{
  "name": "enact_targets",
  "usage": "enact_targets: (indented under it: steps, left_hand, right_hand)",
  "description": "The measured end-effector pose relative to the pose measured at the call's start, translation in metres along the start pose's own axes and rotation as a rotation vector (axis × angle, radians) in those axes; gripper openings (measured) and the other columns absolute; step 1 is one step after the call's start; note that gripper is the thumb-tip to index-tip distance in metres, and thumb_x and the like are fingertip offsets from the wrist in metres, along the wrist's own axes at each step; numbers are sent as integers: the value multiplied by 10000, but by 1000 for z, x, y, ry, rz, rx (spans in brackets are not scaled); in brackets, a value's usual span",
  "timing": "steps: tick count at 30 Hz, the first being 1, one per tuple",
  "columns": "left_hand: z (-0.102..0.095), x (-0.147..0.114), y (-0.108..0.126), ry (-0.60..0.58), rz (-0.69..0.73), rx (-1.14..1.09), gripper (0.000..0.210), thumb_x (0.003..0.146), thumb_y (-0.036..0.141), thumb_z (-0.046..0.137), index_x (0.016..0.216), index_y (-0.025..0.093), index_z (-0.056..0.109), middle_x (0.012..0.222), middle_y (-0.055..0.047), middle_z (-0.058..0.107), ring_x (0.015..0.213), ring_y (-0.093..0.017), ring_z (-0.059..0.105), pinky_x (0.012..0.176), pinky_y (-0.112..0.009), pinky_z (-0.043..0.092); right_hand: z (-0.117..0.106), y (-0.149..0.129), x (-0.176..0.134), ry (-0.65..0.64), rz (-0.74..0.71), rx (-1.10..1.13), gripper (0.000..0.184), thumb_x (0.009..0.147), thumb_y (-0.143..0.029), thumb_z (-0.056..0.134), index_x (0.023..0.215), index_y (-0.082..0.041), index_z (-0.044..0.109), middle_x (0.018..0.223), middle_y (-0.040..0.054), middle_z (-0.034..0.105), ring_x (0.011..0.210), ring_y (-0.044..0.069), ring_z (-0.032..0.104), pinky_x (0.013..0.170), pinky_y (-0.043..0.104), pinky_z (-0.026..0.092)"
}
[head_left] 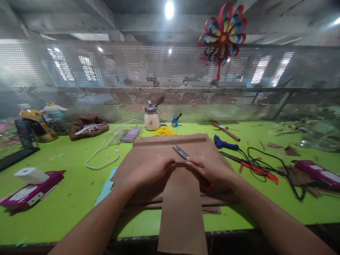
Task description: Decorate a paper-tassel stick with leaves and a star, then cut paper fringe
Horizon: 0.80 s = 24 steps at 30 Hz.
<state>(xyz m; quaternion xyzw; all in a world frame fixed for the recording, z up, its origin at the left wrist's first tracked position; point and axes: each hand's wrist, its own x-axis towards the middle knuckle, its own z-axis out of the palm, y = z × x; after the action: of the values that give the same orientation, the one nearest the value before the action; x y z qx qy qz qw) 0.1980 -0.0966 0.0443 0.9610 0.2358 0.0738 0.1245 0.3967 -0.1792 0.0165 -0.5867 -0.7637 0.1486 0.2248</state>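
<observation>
A long strip of brown kraft paper runs toward me and past the table's front edge. Its far end is pinched between the fingertips of my left hand and my right hand, where a narrow fold shows. A pair of scissors is tucked in my right hand, its slightly parted blades pointing away to the upper left and its red handle partly hidden under the palm. Beneath both hands lies a stack of larger brown paper sheets.
On the green table, a blue glue gun, a red-handled tool and black cable lie right. Behind the stack are yellow shreds and a white pot. Purple power strips flank both sides. A paper flower hangs above.
</observation>
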Motion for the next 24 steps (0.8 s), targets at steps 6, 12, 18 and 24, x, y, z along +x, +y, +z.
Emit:
enact_targets:
  steps: [6,12,18,24]
  left_hand:
    - [4,2,-10,9,54,-84,200,813,225,434,865,168,618,769,-66,627,658,-154,535,596,-243,360]
    - [5,2,-15,47,75,-228,225,825,251,407,841,182,621,724,-36,598,652,-143,507,612,-234,364]
    - [0,8,-23,34,-25,-447,292,856,355,393,712,163,560,647,9,522,609,-122,470,567,-218,343]
    - [-1,11,-24,7,-54,-781,267,834,376,468,727,146,551,643,26,502,623,-111,470,612,-223,365]
  right_hand:
    - [-10,12,2,-53,-36,149,334,921,-368,342,745,-167,542,618,-12,501,580,113,440,561,225,339]
    - [-13,15,0,-67,-26,280,346,907,-389,378,652,-174,471,503,-56,389,467,81,349,476,215,267]
    - [-17,20,-1,-117,22,475,386,890,-462,389,650,-167,457,461,-62,449,384,53,341,401,191,228]
    - [-19,21,-5,-159,95,566,361,890,-462,412,734,-158,531,357,-89,405,296,35,320,347,180,187]
